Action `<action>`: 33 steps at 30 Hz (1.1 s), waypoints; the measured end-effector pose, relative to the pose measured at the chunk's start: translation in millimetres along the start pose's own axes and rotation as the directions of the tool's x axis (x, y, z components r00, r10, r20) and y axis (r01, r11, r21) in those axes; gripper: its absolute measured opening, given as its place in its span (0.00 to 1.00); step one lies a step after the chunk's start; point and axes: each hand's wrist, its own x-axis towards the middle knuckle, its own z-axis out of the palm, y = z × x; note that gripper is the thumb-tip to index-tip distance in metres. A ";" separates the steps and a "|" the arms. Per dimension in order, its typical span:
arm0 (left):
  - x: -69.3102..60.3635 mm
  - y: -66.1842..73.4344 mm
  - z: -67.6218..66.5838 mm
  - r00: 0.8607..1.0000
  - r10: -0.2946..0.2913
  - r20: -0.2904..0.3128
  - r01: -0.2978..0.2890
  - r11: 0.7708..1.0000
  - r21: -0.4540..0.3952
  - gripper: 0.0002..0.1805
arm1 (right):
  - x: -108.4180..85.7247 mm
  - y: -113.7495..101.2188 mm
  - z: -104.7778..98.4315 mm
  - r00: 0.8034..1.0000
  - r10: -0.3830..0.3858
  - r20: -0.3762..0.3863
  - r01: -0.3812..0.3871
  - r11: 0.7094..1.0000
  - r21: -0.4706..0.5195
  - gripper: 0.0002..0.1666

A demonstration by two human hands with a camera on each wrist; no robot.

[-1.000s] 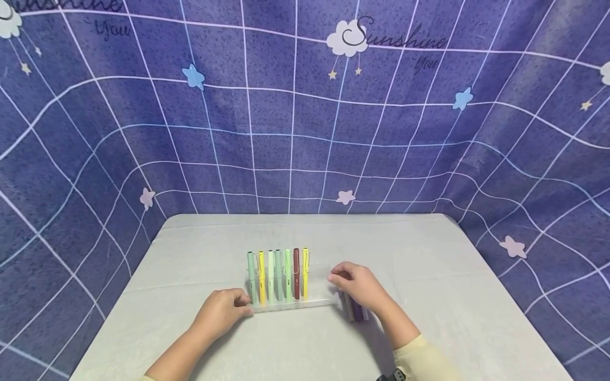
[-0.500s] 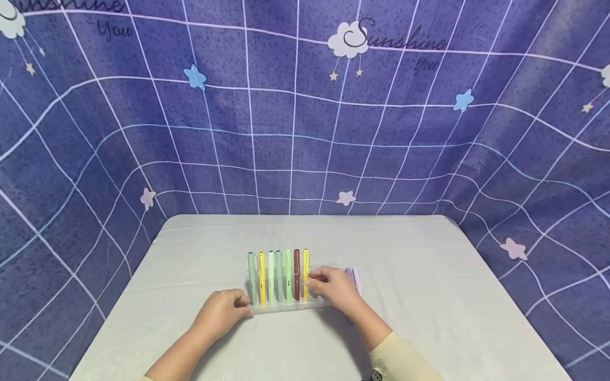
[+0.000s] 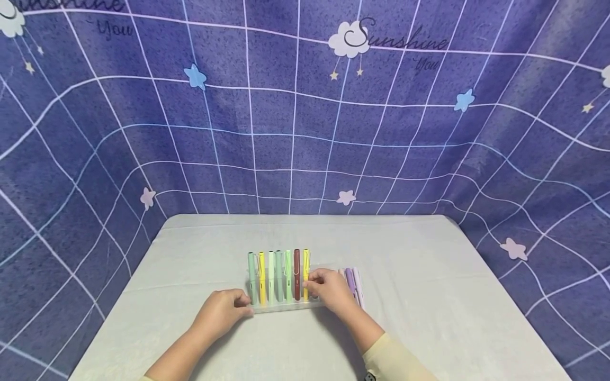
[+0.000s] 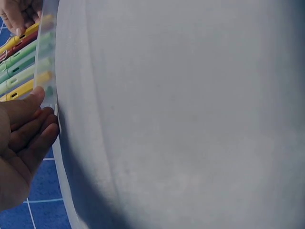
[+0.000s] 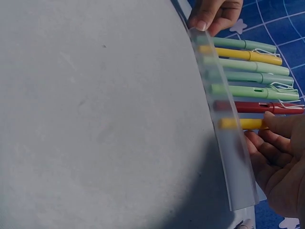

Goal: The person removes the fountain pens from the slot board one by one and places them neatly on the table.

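Note:
Several capped pens stand in a row in a clear pen stand [image 3: 288, 306] on the table: sage green, yellow, pale green, dark red [image 5: 255, 107] and others. My left hand [image 3: 221, 313] holds the stand's left end, its thumb [image 4: 38, 94] on the clear front and its fingers below. At the right end of the row, my right hand [image 3: 332, 291] pinches the last yellow pen [image 3: 306, 259] around its barrel. In the right wrist view, the thumb touches this yellow pen [image 5: 252, 124] while the other fingers curl beside it. The right hand covers part of the stand's right end.
Purple and lilac pens [image 3: 352, 280] lie to the right of the stand, partly behind the right hand. A pale cloth covers the table [image 3: 405, 254]. A blue patterned curtain [image 3: 305, 148] closes in the back and sides.
My right hand has moved left from over the loose pens to the last yellow pen and now pinches it. The purple and lilac pens have come into sight. The left hand has stayed put.

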 end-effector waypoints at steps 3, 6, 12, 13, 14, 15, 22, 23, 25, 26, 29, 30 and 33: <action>-0.2 0.5 0.0 1.000 0.001 -0.002 -0.001 1.000 -0.002 0.10 | -0.7 0.1 0.2 1.000 -0.016 -0.004 0.016 1.000 -0.022 0.09; -0.5 0.5 0.7 1.000 0.001 -0.002 -0.001 1.000 0.000 0.09 | -2.4 -1.1 -0.4 0.999 -0.033 -0.009 0.032 0.999 -0.034 0.08; -0.5 0.1 1.2 1.000 -0.001 -0.001 0.001 1.000 -0.003 0.09 | -6.1 -6.1 -6.6 0.998 -0.050 -0.046 0.054 0.995 0.085 0.07; -0.5 0.0 1.1 1.000 -0.003 0.000 0.003 1.000 -0.004 0.09 | -6.3 -6.6 -8.4 0.998 -0.050 -0.043 0.055 0.991 0.126 0.07; -0.4 -0.1 1.0 1.000 -0.004 0.001 0.004 1.000 -0.005 0.09 | -6.5 -6.6 -10.2 0.998 -0.049 -0.036 0.055 0.984 0.167 0.08; -0.3 -0.3 0.9 1.000 -0.005 0.002 0.005 1.000 -0.004 0.09 | -7.0 -6.8 -12.4 0.998 -0.051 -0.027 0.055 0.976 0.210 0.09; -0.3 -0.9 0.1 1.000 -0.004 0.009 0.004 1.000 -0.011 0.09 | -10.5 7.1 -24.2 1.000 -0.006 0.027 -0.001 0.961 0.277 0.12; -0.3 -1.0 0.1 1.000 -0.004 0.009 0.004 1.000 -0.011 0.09 | -11.4 9.4 -25.4 0.999 0.002 0.033 -0.011 0.961 0.277 0.11; -0.3 -1.3 0.1 1.000 -0.002 0.010 0.002 1.000 -0.009 0.09 | -13.4 13.9 -27.7 0.999 0.021 0.043 -0.032 0.958 0.286 0.10; -0.2 -1.4 0.1 1.000 -0.001 0.009 0.001 1.000 -0.008 0.09 | -14.4 16.1 -29.0 0.999 0.030 0.045 -0.042 0.957 0.288 0.10; 0.2 -2.3 0.5 1.000 0.001 0.008 -0.001 1.000 -0.002 0.09 | -16.8 21.3 -33.5 0.998 0.048 0.042 -0.058 0.957 0.283 0.10; 0.4 -2.7 0.7 1.000 0.001 0.008 -0.001 1.000 0.000 0.09 | -17.7 22.7 -35.3 0.998 0.052 0.038 -0.061 0.956 0.286 0.10; 0.7 -4.0 1.3 1.000 0.002 0.013 -0.002 1.000 0.003 0.09 | -20.4 26.1 -40.9 0.997 0.071 0.023 -0.075 0.953 0.294 0.11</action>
